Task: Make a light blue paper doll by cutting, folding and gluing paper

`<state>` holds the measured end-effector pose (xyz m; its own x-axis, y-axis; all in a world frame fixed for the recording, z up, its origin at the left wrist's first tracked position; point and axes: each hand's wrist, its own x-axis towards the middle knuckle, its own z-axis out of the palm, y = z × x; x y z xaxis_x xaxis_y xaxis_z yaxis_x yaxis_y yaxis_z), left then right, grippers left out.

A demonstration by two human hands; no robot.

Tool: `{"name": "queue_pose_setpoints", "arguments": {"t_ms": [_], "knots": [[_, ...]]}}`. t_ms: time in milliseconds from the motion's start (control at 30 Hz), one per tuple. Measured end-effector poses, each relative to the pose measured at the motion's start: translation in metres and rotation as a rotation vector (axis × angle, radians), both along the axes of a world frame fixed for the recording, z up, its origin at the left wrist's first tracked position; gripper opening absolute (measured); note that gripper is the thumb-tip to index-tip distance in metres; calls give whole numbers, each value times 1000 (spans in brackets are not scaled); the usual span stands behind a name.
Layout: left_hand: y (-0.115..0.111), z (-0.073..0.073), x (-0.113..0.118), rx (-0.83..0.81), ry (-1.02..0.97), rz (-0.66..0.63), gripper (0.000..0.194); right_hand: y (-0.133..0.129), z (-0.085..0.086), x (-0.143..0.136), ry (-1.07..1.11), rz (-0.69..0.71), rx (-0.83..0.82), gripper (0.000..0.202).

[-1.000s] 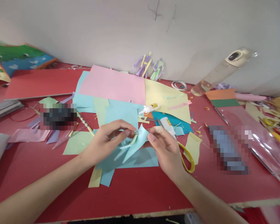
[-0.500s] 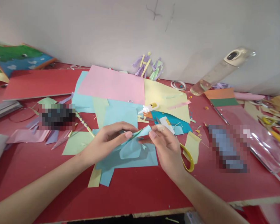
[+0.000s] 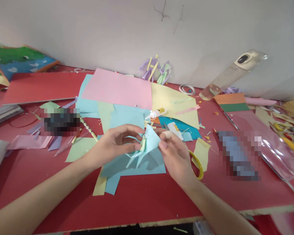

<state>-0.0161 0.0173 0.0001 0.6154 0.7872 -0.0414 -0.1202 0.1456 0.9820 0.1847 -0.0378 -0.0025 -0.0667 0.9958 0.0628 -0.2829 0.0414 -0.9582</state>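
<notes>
A small folded light-blue paper piece [image 3: 150,140], with a pale green strip [image 3: 143,142] along its left side, is held up between both hands. My left hand [image 3: 117,142] pinches its left part at the green strip with thumb and fingers. My right hand [image 3: 175,151] grips the right corner between thumb and fingers; a bandage-like wrap shows on one finger. Thin blue tails hang from the piece's lower side. Below lies a flat light-blue sheet [image 3: 147,168]. Beside my right wrist a yellow scissor handle [image 3: 198,166] shows, the rest hidden.
Behind the hands lie a white glue bottle [image 3: 156,113], a pink sheet [image 3: 120,88] and a yellow sheet [image 3: 171,98]. Paper figures [image 3: 154,68] lean at the wall. A clear bottle [image 3: 230,76] stands right. Pixelated dark objects and paper scraps lie at both sides.
The blue paper piece has been turned up, so its broad pointed face and green strip now show. My left fingers have shifted onto the strip; both forearms stay nearly in place.
</notes>
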Motion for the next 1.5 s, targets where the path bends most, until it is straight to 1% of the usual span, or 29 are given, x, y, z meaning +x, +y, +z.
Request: {"name": "queue_pose_setpoints", "arguments": {"t_ms": [33, 100, 167, 233, 333, 367, 433, 500, 567, 600, 633, 667, 700, 733, 767, 833, 867, 900, 967, 1033, 1167, 1200, 1333, 1433, 1467, 1500], "knots": [[0, 0, 0, 29, -5, 1, 29, 0, 1, 0, -4, 9, 5, 9], [1, 0, -1, 154, 16, 18, 27, -2, 1, 0, -12, 19, 7, 8], [1, 2, -2, 302, 117, 66, 20, -2, 2, 0, -13, 23, -12, 9], [2, 3, -3, 389, 170, 101, 14, -2, 2, 0, 14, 25, -44, 11], [3, 2, -4, 404, 163, 106, 9, 3, 1, -1, 116, 5, -97, 12], [3, 2, -4, 381, 154, 106, 8, 5, 2, -2, 144, -24, -106, 11], [3, 3, -4, 315, 154, 128, 8, 9, 3, -1, 160, -134, -101, 10], [2, 4, -4, 267, 182, 184, 9, 10, 5, 0, 133, -292, -32, 8], [2, 5, -3, 262, 201, 248, 11, 6, 7, 2, 89, -435, 111, 7], [2, 5, -3, 271, 192, 271, 13, 2, 7, 3, 59, -486, 202, 6], [2, 5, -3, 283, 172, 286, 14, -3, 8, 4, 19, -506, 290, 5], [2, 5, -2, 298, 144, 298, 16, -8, 7, 5, -28, -498, 359, 3], [2, 4, -2, 312, 117, 305, 17, -13, 7, 5, -84, -460, 409, 3], [2, 3, -2, 323, 102, 308, 17, -17, 6, 6, -148, -353, 423, 5], [2, 2, -2, 326, 103, 308, 16, -21, 5, 6, -194, -241, 412, 3], [1, 3, -2, 313, 134, 292, 12, -24, 5, 5, -210, 5, 331, 5], [1, 4, -2, 302, 152, 279, 11, -24, 5, 3, -171, 88, 269, 7], [0, 6, -2, 293, 168, 270, 10, -23, 6, 2, -120, 144, 216, 8], [-1, 10, -1, 295, 176, 261, 9, -22, 9, 0, -22, 195, 141, 5], [-2, 14, -1, 288, 156, 250, 10, -21, 14, -2, 26, 264, 125, 3], [-3, 15, -1, 268, 119, 225, 10, -23, 19, -2, 43, 492, 111, 3], [-3, 14, -1, 292, 132, 231, 8, -24, 19, -1, 33, 514, 108, 2], [-2, 8, -2, 388, 216, 242, 8, -24, 16, 2, -6, 522, 111, 7], [-2, 5, -2, 441, 242, 249, 8, -24, 14, 4, 18, 613, 143, 6], [-2, 5, -2, 461, 248, 247, 8, -25, 13, 3, 11, 615, 144, 6], [-2, 5, -2, 480, 255, 242, 7, -25, 13, 3, -9, 585, 135, 6]]}}
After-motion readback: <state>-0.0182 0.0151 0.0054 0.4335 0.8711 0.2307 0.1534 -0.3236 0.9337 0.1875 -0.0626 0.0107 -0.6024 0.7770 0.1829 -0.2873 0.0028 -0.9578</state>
